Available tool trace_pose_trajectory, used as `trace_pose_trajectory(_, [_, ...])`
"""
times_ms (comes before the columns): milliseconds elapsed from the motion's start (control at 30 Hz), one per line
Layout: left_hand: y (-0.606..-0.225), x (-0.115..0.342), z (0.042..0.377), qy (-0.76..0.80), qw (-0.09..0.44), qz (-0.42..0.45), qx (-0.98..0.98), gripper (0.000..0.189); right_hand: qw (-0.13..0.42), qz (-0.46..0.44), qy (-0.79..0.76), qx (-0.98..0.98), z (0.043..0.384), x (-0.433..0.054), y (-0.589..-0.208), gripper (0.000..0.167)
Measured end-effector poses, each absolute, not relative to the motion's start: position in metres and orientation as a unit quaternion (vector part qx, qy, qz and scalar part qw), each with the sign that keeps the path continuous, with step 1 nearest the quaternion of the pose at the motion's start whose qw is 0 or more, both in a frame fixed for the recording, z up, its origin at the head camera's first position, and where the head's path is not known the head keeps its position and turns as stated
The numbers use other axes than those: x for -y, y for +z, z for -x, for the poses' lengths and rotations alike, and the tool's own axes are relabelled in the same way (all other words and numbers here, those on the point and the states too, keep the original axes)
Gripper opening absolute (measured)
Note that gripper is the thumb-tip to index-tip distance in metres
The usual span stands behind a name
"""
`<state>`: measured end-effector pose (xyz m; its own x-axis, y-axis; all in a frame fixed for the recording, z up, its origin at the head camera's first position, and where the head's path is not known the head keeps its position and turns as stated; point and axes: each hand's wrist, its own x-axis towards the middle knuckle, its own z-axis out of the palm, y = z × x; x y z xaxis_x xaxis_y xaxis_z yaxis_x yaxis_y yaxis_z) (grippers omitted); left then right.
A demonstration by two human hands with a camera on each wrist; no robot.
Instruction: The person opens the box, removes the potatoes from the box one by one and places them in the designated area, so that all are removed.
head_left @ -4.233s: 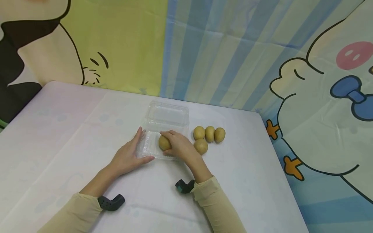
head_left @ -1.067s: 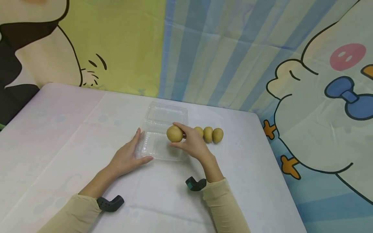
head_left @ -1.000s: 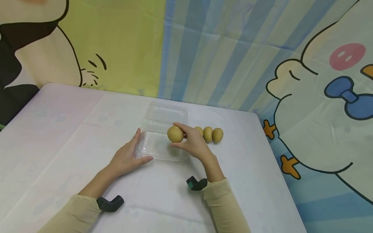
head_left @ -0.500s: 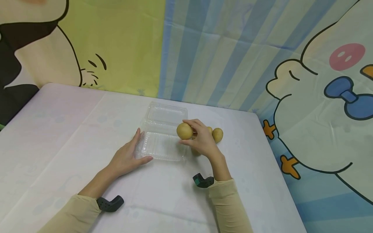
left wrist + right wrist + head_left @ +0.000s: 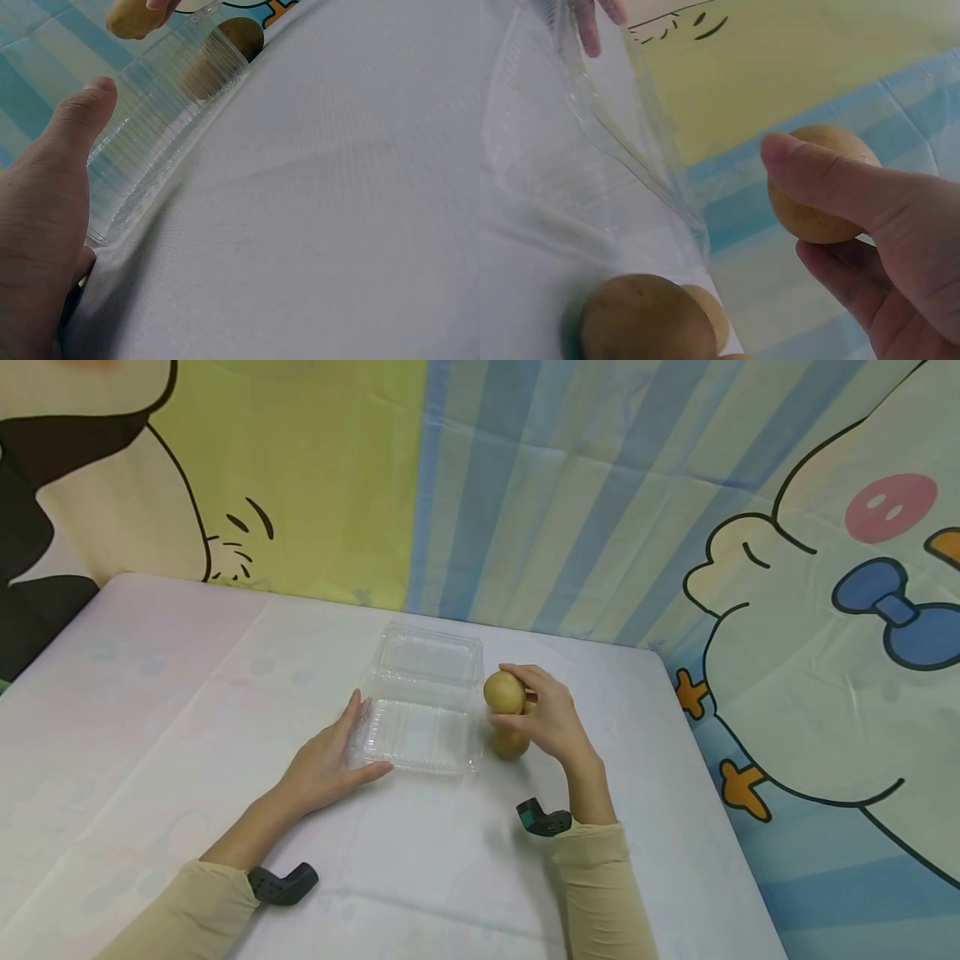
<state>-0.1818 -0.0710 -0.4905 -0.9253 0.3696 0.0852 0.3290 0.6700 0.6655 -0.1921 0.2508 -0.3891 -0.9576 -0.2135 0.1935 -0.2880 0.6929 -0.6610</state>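
Note:
My right hand (image 5: 553, 720) pinches a round yellow-brown potato (image 5: 504, 692) between thumb and fingers, raised above the table just right of the clear plastic clamshell container (image 5: 420, 737). In the right wrist view the thumb lies across that potato (image 5: 810, 219). The container stands with its lid (image 5: 429, 657) folded back, and no potato lies in it. My left hand (image 5: 321, 768) rests at its left end, thumb and fingers spread straight along the corner. Under and behind my right hand sit other potatoes; one (image 5: 510, 744) shows at the front, the others mostly hidden.
A white cloth (image 5: 405, 868) covers the table. A printed curtain (image 5: 525, 502) with stripes and cartoon animals hangs right behind the table's far edge. Black wrist cameras (image 5: 285, 884) sit on both forearms.
Seconds ago my right hand gripped the potato inside the container; it has lifted it out and carried it right, over the other potatoes. The left hand has stayed at the container.

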Motion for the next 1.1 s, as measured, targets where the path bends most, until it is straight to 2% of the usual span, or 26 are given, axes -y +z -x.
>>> trace_pose_trajectory(433, [-0.49, 0.072, 0.181, 0.361, 0.029, -0.193, -0.912, 0.116, 0.019, -0.07, 0.364, 0.929, 0.184, -0.29, -0.382, 0.07])
trace_pose_trajectory(700, [-0.49, 0.072, 0.182, 0.358, 0.03, -0.192, -0.913, 0.116, -0.002, -0.086, 0.325, 0.942, 0.18, -0.312, -0.38, 0.069])
trace_pose_trajectory(1100, [-0.491, 0.072, 0.183, 0.362, 0.036, -0.193, -0.912, 0.116, -0.094, -0.048, 0.306, 0.946, 0.168, -0.332, -0.383, 0.068])
